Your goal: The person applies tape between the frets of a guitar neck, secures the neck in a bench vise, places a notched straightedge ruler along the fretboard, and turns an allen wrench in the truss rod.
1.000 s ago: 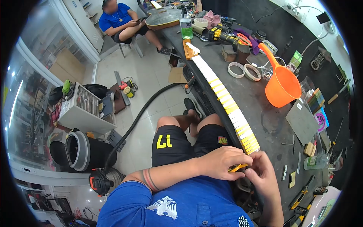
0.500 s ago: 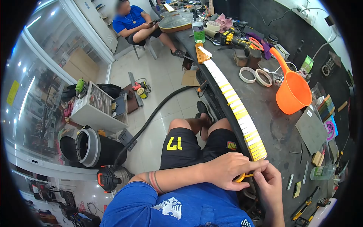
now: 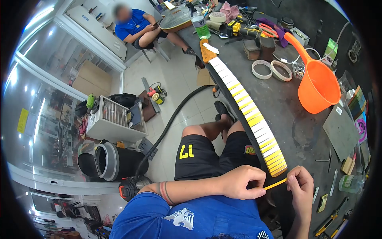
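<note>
A short strip of yellow tape (image 3: 275,184) is stretched between my two hands. My left hand (image 3: 244,182) pinches one end with thumb and curled fingers, and my right hand (image 3: 301,184) grips the other between thumb and forefinger. Just beyond them, the guitar neck (image 3: 283,172) lies along the bench edge, its near end close to the strip. White and yellow strips cover its fingerboard in bands, and its wooden headstock (image 3: 206,51) points away from me. Whatever else sits inside my left hand is hidden by the fingers.
On the dark bench (image 3: 294,131) stand an orange dipper (image 3: 318,89), two tape rolls (image 3: 262,69) and a green-liquid bottle (image 3: 200,26). Cutters (image 3: 332,217) lie at lower right. A black hose (image 3: 175,113) crosses the floor. Another person (image 3: 135,26) sits at the far end.
My hands have moved apart, drawing the yellow tape out between them. The yellow loop seen at my left hand before is now mostly hidden. The camera view has shifted slightly.
</note>
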{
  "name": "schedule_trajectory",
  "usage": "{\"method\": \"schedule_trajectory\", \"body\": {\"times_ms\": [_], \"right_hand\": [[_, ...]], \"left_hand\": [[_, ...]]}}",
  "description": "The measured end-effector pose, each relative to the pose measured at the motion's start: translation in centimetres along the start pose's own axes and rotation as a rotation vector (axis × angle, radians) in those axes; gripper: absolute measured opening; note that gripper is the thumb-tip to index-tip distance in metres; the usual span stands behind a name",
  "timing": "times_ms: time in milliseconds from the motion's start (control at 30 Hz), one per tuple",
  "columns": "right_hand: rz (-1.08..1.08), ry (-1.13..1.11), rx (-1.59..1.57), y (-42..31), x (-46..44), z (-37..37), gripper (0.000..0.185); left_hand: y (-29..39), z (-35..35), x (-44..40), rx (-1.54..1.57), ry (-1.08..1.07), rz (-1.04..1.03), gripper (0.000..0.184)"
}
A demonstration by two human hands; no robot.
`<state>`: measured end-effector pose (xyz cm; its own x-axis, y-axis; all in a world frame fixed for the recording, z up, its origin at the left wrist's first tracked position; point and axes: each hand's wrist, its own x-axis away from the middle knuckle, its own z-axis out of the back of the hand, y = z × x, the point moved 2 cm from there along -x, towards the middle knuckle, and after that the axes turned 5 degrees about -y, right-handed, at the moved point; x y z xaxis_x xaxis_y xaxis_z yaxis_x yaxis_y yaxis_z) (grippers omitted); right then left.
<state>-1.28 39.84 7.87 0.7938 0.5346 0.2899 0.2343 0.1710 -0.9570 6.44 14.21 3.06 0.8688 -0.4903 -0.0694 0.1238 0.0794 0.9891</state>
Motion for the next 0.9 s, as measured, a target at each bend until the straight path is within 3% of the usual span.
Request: {"method": "schedule_trajectory", "body": {"times_ms": [267,600,733,800,900], "right_hand": [[0.054,0.031,-0.034,1.9,-1.2,1.4,0.019],[0.011,-0.021,-0.017,1.4,-1.1,1.5,0.015],[-0.014,0.012,0.065,1.4,-0.9,1.6,0.014],[-0.036,0.017,0.093,1.5,-0.9,2.1,0.014],[-0.076,0.049,0.015,1.6,-1.6,1.7,0.017]], "left_hand": [[1.3,-0.1,-1.0,0.242,-0.054,0.225,0.017],[2.5,0.6,-1.0,0.045,-0.064,0.260,0.024],[2.1,0.3,-0.8,0.128,-0.017,0.327,0.020],[2.4,0.0,-1.1,0.241,-0.045,0.441,0.008],[1.1,-1.1,-0.9,0.376,0.059,0.410,0.012]]}}
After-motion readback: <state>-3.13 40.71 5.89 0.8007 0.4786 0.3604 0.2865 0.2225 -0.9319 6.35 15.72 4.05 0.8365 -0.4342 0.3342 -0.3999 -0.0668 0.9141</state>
